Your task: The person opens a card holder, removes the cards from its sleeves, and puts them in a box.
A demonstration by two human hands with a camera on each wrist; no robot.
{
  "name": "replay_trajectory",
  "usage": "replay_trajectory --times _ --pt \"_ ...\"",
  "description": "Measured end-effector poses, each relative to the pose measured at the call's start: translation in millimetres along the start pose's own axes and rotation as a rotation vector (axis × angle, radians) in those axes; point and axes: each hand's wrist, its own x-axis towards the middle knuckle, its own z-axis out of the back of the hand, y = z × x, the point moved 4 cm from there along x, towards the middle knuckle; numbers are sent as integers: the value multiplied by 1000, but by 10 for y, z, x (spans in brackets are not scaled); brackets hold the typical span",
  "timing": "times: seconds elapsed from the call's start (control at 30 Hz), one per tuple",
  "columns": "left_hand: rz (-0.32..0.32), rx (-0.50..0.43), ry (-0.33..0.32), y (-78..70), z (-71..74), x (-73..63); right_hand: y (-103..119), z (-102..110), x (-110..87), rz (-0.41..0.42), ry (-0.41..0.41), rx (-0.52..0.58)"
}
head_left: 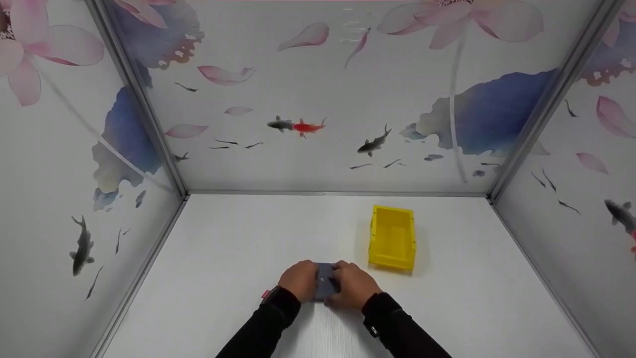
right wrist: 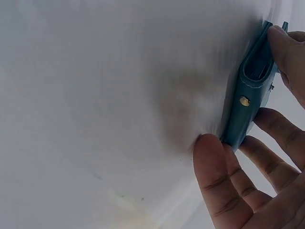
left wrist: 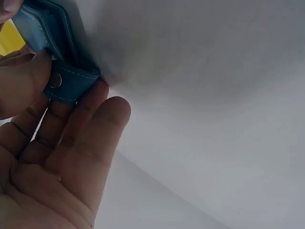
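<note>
Both hands hold a small teal leather wallet (head_left: 325, 282) with pale stitching and a metal snap, low over the white surface in the head view. My left hand (head_left: 299, 281) grips its left side; in the left wrist view its thumb (left wrist: 40, 71) lies by the strap (left wrist: 71, 85) that carries the snap, fingers beneath. My right hand (head_left: 355, 286) pinches the other side, the thumb (right wrist: 286, 55) on top and fingertips against the far face. Seen from the right wrist, the wallet (right wrist: 245, 102) stands edge-on, its folded leather parted at one end, with a brass stud on it.
A yellow plastic bin (head_left: 392, 238) stands on the white tabletop (head_left: 248, 228), just beyond the right hand and to its right. White panels (head_left: 318, 169) printed with fish and lotus flowers enclose the table at the back and both sides, joined by grey metal frame strips (head_left: 338, 193).
</note>
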Motion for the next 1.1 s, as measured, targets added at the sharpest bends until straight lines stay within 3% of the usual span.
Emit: replay_trajectory --times 0.33,0.5,0.7,0.8,0.97,1.1 --pt "13 147 -105 145 -37 -24 78 42 -10 -18 12 -16" --pt "22 116 -124 191 -19 7 114 37 21 -35 38 -47" --pt "9 54 -95 182 16 60 199 92 62 -26 6 -175" --pt "3 62 -114 176 10 87 212 87 120 -21 -7 -221" --pt "26 190 -164 153 -34 121 248 56 188 27 19 -233" --pt "48 346 -151 108 -93 128 322 55 223 64 78 -226"
